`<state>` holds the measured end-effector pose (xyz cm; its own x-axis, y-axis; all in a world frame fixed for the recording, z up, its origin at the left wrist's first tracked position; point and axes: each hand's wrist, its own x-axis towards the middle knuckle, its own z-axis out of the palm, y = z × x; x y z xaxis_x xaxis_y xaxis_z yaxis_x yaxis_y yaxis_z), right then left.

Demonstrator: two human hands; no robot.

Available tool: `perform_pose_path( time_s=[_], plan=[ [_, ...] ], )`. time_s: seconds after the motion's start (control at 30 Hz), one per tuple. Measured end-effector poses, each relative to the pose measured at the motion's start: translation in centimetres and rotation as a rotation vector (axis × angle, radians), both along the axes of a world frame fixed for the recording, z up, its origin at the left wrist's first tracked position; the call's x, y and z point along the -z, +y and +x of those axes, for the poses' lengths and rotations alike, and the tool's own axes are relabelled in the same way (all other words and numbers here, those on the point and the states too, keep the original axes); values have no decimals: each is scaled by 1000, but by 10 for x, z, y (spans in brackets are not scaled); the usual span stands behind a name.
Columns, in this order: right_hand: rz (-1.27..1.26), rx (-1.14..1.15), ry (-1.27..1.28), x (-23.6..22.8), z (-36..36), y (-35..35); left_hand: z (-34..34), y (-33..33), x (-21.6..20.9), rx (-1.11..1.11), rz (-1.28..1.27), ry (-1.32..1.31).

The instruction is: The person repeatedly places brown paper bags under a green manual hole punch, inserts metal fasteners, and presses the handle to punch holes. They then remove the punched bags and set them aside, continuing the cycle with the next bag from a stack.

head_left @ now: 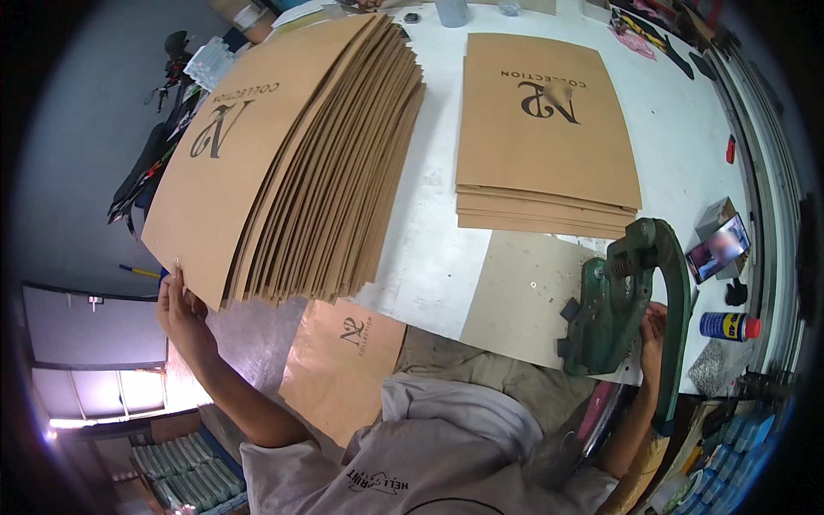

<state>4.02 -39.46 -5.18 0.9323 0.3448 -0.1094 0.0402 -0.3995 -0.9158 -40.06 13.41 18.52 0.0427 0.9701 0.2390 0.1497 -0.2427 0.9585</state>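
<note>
A tall, fanned stack of brown paper bags [206, 180] with black print leans at the left of the table. At its near left corner, by a small eyelet, my left hand [184, 318] pinches the edge of the top bag. A green hand press [596, 322] with a long curved lever stands at the table's near right edge. Beside the press, partly behind it, my right hand [654, 343] has its fingers curled together; what they hold, if anything, is hidden. A grey board [515, 292] with small ring-like bits on it lies under the press.
A lower pile of brown bags [549, 163] lies at the table's centre right. One more brown bag [343, 360] lies below the table edge, near my lap. To the right are a blue spray can [730, 326], a propped phone [719, 249] and a red cutter [730, 149].
</note>
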Motion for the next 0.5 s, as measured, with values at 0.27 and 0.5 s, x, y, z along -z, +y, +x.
perform_pose_path(
  time_s=[0.27, 0.5],
  plan=[
    [-35, 67, -67, 46, 11, -32, -10, 13, 32, -466, 636, 297],
    [54, -75, -102, -8, 5, 50, 176, -129, 115, 666, 896, 165]
  ],
)
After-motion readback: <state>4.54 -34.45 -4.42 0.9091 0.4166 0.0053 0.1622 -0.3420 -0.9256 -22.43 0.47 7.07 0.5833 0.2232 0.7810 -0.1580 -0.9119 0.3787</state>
